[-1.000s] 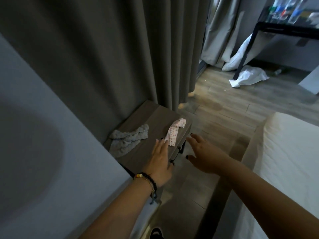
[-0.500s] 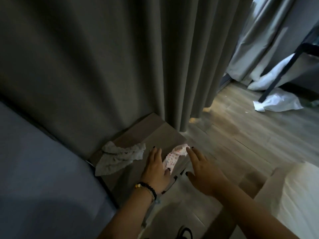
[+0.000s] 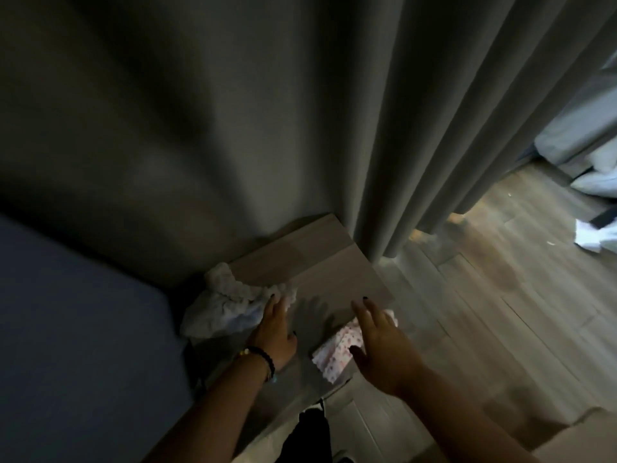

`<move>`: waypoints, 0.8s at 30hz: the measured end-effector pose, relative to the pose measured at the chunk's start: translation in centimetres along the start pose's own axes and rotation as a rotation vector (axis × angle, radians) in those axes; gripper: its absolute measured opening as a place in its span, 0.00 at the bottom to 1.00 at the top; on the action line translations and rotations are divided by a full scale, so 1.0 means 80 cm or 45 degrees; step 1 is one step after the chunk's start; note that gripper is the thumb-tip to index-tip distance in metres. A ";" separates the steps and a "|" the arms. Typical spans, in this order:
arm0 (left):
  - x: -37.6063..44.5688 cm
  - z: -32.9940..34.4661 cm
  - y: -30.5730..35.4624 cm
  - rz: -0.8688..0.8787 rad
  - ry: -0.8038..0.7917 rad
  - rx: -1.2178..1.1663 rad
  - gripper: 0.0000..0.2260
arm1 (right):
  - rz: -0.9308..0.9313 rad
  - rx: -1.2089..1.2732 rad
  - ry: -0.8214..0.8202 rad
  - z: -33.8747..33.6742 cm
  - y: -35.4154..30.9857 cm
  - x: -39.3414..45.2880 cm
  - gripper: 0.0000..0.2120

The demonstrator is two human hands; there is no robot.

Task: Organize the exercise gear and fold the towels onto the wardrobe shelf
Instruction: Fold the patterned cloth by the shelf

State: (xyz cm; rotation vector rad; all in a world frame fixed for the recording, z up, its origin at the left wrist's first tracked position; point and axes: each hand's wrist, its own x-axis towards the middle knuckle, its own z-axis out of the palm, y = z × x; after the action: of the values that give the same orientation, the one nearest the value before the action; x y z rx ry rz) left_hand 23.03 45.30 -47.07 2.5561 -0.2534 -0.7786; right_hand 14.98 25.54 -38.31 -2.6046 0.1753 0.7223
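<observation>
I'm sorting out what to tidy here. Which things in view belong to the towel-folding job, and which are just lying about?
Belongs to the job:
- grey towel, crumpled on the small table, left hand touching it
- pink spotted cloth at the table's edge, right hand over it

Just lying about:
- grey curtain
- white cloth on the wooden floor

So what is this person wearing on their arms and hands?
Both forearms are bare, with no sleeves in view. The left hand has beaded bracelets at the wrist: dark beads, a few yellowish ones and a small turquoise bit. Both it and the right hand have dark-painted fingernails. No rings or gloves are visible.
</observation>
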 end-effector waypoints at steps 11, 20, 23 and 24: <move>0.109 0.039 -0.075 -0.067 -0.223 0.150 0.26 | -0.041 0.096 -0.192 0.023 0.011 0.110 0.36; 0.120 0.062 -0.077 -0.020 0.070 0.144 0.19 | -0.104 -0.014 -0.299 0.024 0.039 0.128 0.39; 0.091 0.035 -0.061 -0.208 0.306 0.013 0.09 | -0.170 -0.067 -0.289 0.005 0.034 0.121 0.36; 0.078 0.026 -0.055 -0.278 0.372 -0.071 0.09 | -0.197 -0.092 -0.289 -0.003 0.030 0.117 0.35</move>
State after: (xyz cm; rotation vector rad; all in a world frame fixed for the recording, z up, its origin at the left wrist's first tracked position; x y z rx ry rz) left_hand 27.16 46.57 -53.72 2.6301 0.1405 -0.4676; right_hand 22.59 23.19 -43.87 -2.5437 -0.1217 0.9744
